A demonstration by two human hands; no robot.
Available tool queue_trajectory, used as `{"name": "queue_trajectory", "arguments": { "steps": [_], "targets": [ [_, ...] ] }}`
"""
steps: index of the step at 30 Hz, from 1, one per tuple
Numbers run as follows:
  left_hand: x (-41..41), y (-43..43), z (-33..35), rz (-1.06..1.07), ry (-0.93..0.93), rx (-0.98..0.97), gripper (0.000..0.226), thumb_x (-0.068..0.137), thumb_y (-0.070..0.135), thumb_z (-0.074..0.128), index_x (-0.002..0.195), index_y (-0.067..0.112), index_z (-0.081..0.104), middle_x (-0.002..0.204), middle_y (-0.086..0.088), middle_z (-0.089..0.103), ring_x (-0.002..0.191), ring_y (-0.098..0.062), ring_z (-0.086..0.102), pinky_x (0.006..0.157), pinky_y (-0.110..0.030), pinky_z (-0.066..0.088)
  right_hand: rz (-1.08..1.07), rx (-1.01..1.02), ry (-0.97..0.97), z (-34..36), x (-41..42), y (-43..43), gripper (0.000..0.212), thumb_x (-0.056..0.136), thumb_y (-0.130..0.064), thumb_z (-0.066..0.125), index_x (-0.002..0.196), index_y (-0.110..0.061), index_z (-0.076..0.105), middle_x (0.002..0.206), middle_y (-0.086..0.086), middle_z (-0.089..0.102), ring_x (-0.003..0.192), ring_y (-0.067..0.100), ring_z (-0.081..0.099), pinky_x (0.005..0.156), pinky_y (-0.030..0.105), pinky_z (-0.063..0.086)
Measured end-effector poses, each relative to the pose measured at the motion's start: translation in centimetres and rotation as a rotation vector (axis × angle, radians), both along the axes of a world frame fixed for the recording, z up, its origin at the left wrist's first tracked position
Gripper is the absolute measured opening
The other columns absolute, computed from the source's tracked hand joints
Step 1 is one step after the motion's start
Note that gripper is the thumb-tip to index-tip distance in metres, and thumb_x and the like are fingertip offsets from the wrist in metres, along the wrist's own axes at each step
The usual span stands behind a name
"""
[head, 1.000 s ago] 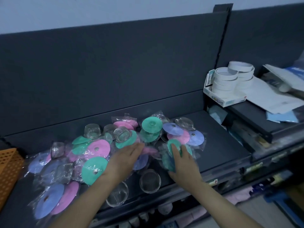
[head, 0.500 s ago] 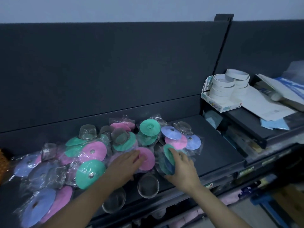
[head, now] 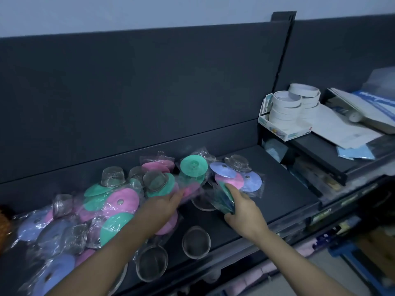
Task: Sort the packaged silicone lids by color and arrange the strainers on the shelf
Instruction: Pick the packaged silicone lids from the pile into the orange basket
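**A:** What are the fingers doing?

**B:** The right hand has its fingers curled round a stack of green lids in clear packets. The stack is held on edge, just above the shelf.

**A:** And the other one?

**B:** The left hand is stretched forward into the pile. Its fingers lie against a blurred pink packet. Whether they pinch it or only press on it, I cannot tell.

**A:** What sits closest to the hands?

**B:** Just beyond the right hand there is a pink lid between two overlapping lavender lids. Behind them is a mesh strainer, dome up. To their left a tilted green lid stands on other packets.

**A:** Any strainers nearer the front?

**B:** Two front strainers lie near the shelf's front edge, between the forearms. They appear to be open side up. Further back, two bagged strainers sit dome up among the lids.

**A:** And the left side of the shelf?

**B:** The colours are mixed and the packets overlap. A large pink lid lies above a large green lid beside the left forearm. Pale purple lids lie at the far left and the near corner.

**A:** Farther out?

**B:** On a higher shelf to the right, white tape rolls are stacked in an open box. Loose papers lie beside it.
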State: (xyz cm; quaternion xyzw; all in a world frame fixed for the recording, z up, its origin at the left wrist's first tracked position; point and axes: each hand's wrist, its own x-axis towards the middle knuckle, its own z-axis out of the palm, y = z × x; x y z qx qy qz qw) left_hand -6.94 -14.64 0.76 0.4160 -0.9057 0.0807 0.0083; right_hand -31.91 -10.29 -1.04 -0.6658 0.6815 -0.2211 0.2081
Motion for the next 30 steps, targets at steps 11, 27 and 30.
{"name": "queue_trajectory", "arguments": {
  "steps": [11, 27, 30],
  "targets": [
    [-0.5, 1.7, 1.4, 0.338, 0.667, 0.103, 0.033, 0.094, 0.007, 0.048, 0.126, 0.007, 0.052, 0.062, -0.001, 0.055, 0.053, -0.020, 0.054, 0.051, -0.035, 0.047, 0.007, -0.149, -0.302, 1.1, 0.1, 1.0, 0.071, 0.080, -0.004, 0.061, 0.130, -0.051, 0.040, 0.099, -0.021, 0.061, 0.087, -0.004, 0.059, 0.066, 0.002, 0.039],
    [-2.7, 5.4, 0.7, 0.658, 1.086, 0.107, 0.022, 0.091, 0.002, 0.049, 0.070, 0.007, 0.049, 0.060, -0.009, 0.048, 0.055, -0.019, 0.039, 0.048, -0.021, 0.029, -0.123, 0.154, -0.997, 2.5, 3.7, -0.2, 0.040, 0.080, -0.006, 0.063, 0.109, -0.030, 0.050, 0.108, 0.001, 0.063, 0.099, 0.024, 0.063, 0.082, 0.054, 0.055],
    [-2.0, 6.2, 0.6, 0.786, 1.107, 0.070, 0.037, 0.088, 0.000, 0.048, 0.060, 0.016, 0.032, 0.054, 0.002, 0.036, 0.050, -0.013, 0.028, 0.047, -0.022, 0.026, -0.046, 0.184, -0.893, 1.5, 4.9, -0.3, 0.055, 0.077, -0.012, 0.071, 0.122, -0.029, 0.046, 0.111, -0.007, 0.062, 0.098, 0.015, 0.062, 0.082, 0.045, 0.056]
  ]
}}
